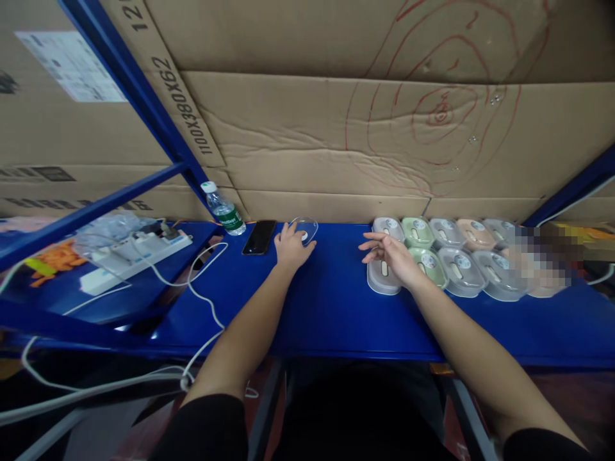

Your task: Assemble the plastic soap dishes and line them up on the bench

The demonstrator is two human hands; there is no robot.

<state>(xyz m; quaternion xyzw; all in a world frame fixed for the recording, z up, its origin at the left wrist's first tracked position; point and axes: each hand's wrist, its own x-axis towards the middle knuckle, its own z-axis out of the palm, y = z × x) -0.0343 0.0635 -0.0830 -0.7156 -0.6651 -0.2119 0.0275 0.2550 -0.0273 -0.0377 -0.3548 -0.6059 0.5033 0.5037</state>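
Grip of left hand (291, 247) spread over clear plastic lid (309, 226) on blue table (331, 314), right of black phone (259, 237); cannot tell if clamped on rim or just touching. Right hand (398, 261): fingers apart, nothing seen in grip, above or just beside front-left grey box (383, 281), contact unclear. For clean handling: pinch lid by rim, keep level, don't drag; keep right hand relaxed, avoid knocking neighbouring boxes. Probably light and slippery, so no hard squeeze. Containers: two close-packed rows of lidded boxes (464, 275) toward right, including green box (417, 233) and peach box (475, 234). Round stickers on lids; contents not visible. Far right end pixelated. Also water bottle (227, 216), green label, white cap on, near phone; fill level unclear.
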